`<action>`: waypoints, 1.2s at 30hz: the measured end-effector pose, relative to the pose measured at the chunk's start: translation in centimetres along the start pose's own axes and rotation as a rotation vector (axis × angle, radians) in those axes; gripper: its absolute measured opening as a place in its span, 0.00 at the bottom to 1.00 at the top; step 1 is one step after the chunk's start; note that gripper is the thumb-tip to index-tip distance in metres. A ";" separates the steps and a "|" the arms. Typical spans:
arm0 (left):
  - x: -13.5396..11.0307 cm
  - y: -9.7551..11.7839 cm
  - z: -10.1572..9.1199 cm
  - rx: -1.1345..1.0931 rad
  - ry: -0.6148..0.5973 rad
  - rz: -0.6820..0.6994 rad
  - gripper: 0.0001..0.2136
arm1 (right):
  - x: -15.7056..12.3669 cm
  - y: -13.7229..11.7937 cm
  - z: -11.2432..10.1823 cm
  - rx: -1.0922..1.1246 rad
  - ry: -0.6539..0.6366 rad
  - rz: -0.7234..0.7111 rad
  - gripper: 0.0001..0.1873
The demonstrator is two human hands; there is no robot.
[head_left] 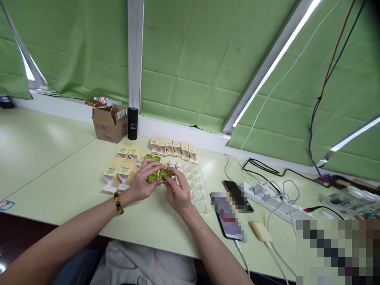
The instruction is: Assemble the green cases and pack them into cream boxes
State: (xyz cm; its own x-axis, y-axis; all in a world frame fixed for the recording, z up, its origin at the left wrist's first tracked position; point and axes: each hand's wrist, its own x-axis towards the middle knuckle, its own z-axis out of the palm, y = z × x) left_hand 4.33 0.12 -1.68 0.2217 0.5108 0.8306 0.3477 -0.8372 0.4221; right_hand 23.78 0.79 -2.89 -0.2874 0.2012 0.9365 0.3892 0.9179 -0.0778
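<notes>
A small olive-green tray (165,173) with square hollows is held up between both hands over the table. My left hand (144,182) grips it from the left with the thumb at its near edge. My right hand (179,190) pinches its right side, a finger or thumb reaching into one hollow. Just behind my hands lies more green tray (152,157), partly hidden. To the right of my right hand, several clear plastic cups (196,182) with yellowish spots stand in rows. Small pale pinkish-white pieces (175,163) show beyond my fingers.
Open cream cartons stand left (120,174) and in a back row (173,148). A cardboard box (109,123) and black tumbler (133,123) are behind. At right lie two phones, one purplish (228,217) and one dark (237,196), a power strip (273,200), cables and a cream charger (260,231).
</notes>
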 end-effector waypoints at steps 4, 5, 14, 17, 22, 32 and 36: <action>0.0 0.1 0.0 0.011 0.004 -0.006 0.21 | 0.0 0.0 0.0 0.002 -0.004 -0.003 0.22; 0.0 0.1 0.0 0.014 0.005 -0.003 0.21 | 0.0 0.1 0.1 0.001 -0.005 -0.001 0.22; -0.1 0.0 0.0 0.013 0.003 0.019 0.21 | 0.1 -0.2 -0.1 -0.014 -0.006 0.012 0.21; 0.0 0.2 0.0 0.015 0.004 0.031 0.22 | 0.2 -0.3 -0.1 -0.035 0.003 0.004 0.23; 0.1 0.4 -0.1 0.020 0.012 0.041 0.22 | 0.3 -0.3 -0.1 -0.053 -0.003 -0.038 0.26; 0.2 0.4 -0.1 0.005 0.024 0.044 0.21 | 0.1 -0.2 -0.2 -0.058 -0.009 -0.020 0.27; 0.2 0.5 -0.1 -0.040 0.056 -0.037 0.18 | -0.2 -0.2 -0.1 0.012 -0.010 0.027 0.32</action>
State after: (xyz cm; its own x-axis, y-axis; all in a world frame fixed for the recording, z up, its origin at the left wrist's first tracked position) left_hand 4.46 -0.17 -1.28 0.1578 0.5311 0.8325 0.3175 -0.8256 0.4665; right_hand 23.87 0.48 -3.04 -0.2860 0.2293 0.9304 0.3868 0.9160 -0.1068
